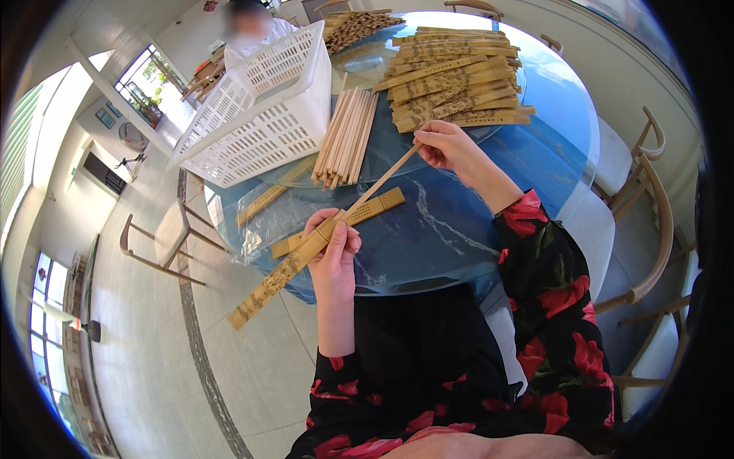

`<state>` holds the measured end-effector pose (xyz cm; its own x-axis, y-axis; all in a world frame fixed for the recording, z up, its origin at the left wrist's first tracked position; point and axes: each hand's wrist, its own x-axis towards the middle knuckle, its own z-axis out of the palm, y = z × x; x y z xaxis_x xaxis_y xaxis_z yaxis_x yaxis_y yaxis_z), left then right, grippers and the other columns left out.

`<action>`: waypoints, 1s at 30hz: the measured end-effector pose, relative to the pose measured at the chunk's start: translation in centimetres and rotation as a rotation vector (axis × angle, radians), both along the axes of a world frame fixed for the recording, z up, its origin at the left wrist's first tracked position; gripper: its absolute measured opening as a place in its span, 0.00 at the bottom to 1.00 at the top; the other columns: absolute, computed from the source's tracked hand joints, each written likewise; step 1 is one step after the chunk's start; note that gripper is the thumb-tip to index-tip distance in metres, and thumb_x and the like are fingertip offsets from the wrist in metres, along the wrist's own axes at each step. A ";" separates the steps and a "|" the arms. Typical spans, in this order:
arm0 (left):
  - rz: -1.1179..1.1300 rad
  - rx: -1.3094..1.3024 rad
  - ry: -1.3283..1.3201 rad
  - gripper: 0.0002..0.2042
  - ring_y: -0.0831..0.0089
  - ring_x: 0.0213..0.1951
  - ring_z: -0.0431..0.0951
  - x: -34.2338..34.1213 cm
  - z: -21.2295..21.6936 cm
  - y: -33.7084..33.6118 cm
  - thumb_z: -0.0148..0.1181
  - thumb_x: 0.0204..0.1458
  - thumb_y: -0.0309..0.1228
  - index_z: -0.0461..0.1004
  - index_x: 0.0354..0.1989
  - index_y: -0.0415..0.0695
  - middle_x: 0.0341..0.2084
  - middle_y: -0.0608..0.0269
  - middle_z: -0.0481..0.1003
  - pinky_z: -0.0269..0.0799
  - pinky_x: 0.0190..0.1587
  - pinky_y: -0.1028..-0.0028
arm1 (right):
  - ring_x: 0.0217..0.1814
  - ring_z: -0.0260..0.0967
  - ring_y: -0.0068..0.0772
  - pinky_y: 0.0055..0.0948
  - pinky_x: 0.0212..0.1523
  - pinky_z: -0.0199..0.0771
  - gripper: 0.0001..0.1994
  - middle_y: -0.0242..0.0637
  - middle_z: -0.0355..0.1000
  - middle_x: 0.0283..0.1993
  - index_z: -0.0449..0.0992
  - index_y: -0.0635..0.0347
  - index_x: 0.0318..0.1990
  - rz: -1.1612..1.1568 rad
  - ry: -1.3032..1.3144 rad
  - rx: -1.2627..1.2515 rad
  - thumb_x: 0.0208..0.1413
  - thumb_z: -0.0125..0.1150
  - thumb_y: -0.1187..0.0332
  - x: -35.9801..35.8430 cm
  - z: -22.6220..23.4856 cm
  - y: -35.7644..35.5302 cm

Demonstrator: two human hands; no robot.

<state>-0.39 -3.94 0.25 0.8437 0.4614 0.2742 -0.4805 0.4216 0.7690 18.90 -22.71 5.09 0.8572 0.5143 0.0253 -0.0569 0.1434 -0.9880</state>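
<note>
My left hand [335, 256] pinches a long, narrow brown paper chopstick sleeve [277, 279] near its upper end. The sleeve slants down to the left, past the table's edge. From that upper end, pale wooden chopsticks [388, 176] reach up to the right; whether it is one or a pair I cannot tell. My right hand [451, 149] has its fingers closed on their far end. Beneath my left hand another brown sleeve [380, 205] lies on the table. Just beyond, a bundle of loose chopsticks [345, 141] rests side by side.
A large heap of brown sleeves [455, 80] covers the far right of the round blue table [436, 252]. The white slatted basket [264, 141] stands at the left, near clear plastic film [264, 229]. Behind it lies another brown pile [359, 32]. A person [256, 34] is across the table.
</note>
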 end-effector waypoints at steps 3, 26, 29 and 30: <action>-0.008 0.042 0.024 0.11 0.78 0.27 0.73 0.1 0.1 -0.4 0.58 0.60 0.21 0.68 0.50 0.40 0.28 0.61 0.75 0.71 0.31 0.81 | 0.23 0.61 0.14 0.16 0.24 0.59 0.11 0.25 0.67 0.23 0.75 0.59 0.36 0.259 -0.077 -0.109 0.65 0.56 0.61 -0.7 0.2 -0.4; 0.135 -0.417 -0.193 0.23 0.69 0.58 0.64 0.3 -0.2 1.3 0.44 0.68 0.43 0.56 0.67 0.47 0.64 0.62 0.62 0.60 0.59 0.67 | 0.24 0.56 0.12 0.17 0.26 0.56 0.11 0.22 0.63 0.23 0.78 0.62 0.36 0.577 -0.302 -0.387 0.66 0.53 0.66 -1.0 0.9 -1.8; 0.145 -0.345 -0.226 0.22 0.66 0.62 0.64 0.2 -1.3 2.7 0.43 0.69 0.42 0.56 0.67 0.46 0.65 0.61 0.62 0.61 0.63 0.64 | 0.24 0.56 0.12 0.16 0.25 0.55 0.11 0.22 0.64 0.24 0.78 0.62 0.38 0.483 -0.291 -0.328 0.67 0.53 0.65 -1.0 1.0 -1.2; 0.140 -0.322 -0.229 0.22 0.65 0.63 0.63 0.2 -1.5 2.8 0.42 0.69 0.41 0.56 0.67 0.45 0.65 0.60 0.62 0.62 0.64 0.63 | 0.24 0.56 0.12 0.16 0.24 0.54 0.11 0.22 0.63 0.24 0.77 0.62 0.39 0.470 -0.277 -0.313 0.67 0.53 0.65 -0.9 0.7 -0.9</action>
